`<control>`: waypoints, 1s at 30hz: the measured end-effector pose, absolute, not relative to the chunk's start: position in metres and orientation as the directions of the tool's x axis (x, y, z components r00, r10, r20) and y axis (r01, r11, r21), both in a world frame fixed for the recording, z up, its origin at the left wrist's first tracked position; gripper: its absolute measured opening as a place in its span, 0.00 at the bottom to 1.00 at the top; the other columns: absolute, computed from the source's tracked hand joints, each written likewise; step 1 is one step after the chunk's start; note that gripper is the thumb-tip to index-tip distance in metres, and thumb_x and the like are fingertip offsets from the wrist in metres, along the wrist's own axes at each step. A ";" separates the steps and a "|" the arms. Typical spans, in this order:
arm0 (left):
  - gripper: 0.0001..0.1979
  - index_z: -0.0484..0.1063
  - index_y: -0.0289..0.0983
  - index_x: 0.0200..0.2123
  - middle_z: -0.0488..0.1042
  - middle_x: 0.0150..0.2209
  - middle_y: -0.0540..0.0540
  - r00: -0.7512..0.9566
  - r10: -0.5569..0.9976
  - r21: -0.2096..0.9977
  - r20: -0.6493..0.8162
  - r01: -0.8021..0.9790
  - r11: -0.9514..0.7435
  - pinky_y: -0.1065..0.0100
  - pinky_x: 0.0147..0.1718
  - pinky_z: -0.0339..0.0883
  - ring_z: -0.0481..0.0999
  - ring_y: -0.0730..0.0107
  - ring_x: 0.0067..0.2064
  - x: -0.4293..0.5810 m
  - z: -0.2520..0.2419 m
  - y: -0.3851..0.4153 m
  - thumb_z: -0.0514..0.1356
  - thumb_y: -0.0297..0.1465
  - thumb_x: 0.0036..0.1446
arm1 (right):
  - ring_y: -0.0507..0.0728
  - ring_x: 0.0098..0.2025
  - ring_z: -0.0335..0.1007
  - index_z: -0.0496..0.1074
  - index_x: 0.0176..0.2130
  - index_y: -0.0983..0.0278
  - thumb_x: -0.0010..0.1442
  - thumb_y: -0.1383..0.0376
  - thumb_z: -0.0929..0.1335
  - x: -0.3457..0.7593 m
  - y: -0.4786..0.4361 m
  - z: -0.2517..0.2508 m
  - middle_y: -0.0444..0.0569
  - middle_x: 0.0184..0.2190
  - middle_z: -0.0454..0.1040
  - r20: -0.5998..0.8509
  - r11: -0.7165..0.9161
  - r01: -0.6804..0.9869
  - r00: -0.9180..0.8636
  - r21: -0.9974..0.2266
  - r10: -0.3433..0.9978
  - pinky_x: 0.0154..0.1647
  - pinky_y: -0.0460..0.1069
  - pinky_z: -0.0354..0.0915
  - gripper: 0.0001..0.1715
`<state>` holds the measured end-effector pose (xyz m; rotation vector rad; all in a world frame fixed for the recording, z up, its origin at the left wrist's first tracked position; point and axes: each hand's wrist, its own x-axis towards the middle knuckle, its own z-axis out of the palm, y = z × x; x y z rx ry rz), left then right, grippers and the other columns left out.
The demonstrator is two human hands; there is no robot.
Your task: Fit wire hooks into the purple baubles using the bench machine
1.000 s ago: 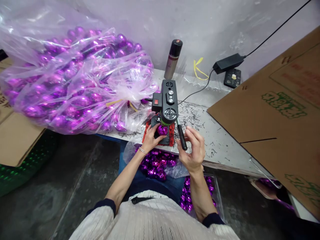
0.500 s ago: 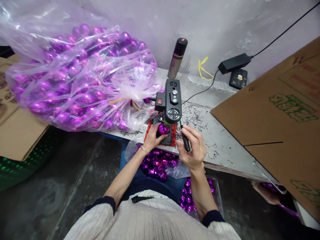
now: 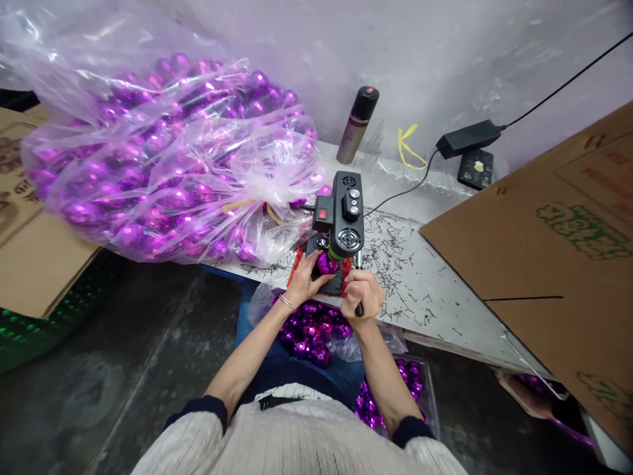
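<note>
My left hand (image 3: 305, 280) is closed round a shiny purple ball ornament (image 3: 326, 264), with fingers and thumb at its near side. The ball sits beneath the head of a small black bench machine (image 3: 347, 211) with vents, buttons and a red switch. My right hand (image 3: 363, 291) is wrapped round the machine's black-handled lever (image 3: 359, 308) at its right side. Under the machine lies a red mat (image 3: 297, 272). Below my hands, several faceted purple balls (image 3: 309, 336) rest in clear plastic on my lap. The ball's underside is hidden.
A large clear bag (image 3: 163, 165) of purple balls fills the left of the table. Small dark bits litter the white tabletop (image 3: 420, 264). Behind stand a spray can (image 3: 357, 125) and a power adapter (image 3: 469, 138). A cardboard box (image 3: 554, 244) stands right; another tub (image 3: 430, 396) holds balls below.
My right hand has closed round the lever handle, moving left and inward. My left hand stays at the ball under the machine. The whole view has shifted slightly.
</note>
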<state>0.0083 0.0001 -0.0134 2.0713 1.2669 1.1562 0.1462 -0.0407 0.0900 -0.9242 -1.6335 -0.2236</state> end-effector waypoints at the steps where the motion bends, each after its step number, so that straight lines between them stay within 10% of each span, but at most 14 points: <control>1: 0.34 0.60 0.38 0.65 0.74 0.60 0.35 0.227 0.876 0.724 0.425 0.496 -0.480 0.47 0.65 0.64 0.73 0.51 0.63 0.008 -0.013 0.000 0.65 0.44 0.61 | 0.51 0.25 0.63 0.61 0.30 0.59 0.71 0.64 0.57 0.147 -0.040 0.088 0.46 0.27 0.69 0.897 0.668 0.666 0.002 -0.331 0.442 0.26 0.49 0.61 0.16; 25: 0.31 0.62 0.37 0.63 0.74 0.58 0.34 0.226 0.874 0.725 0.431 0.490 -0.484 0.44 0.65 0.63 0.74 0.51 0.62 0.009 -0.014 0.000 0.64 0.43 0.62 | 0.53 0.27 0.62 0.63 0.30 0.59 0.69 0.65 0.58 0.149 -0.036 0.066 0.45 0.27 0.69 0.925 0.718 0.648 -0.054 -0.254 0.376 0.30 0.51 0.61 0.15; 30: 0.32 0.64 0.37 0.62 0.75 0.58 0.33 0.207 0.849 0.700 0.486 0.490 -0.520 0.43 0.62 0.67 0.74 0.50 0.62 0.008 -0.007 -0.004 0.65 0.45 0.61 | 0.53 0.29 0.67 0.62 0.27 0.60 0.68 0.70 0.58 0.146 -0.044 0.112 0.45 0.26 0.68 0.845 0.648 0.602 0.087 -0.466 0.527 0.29 0.50 0.61 0.17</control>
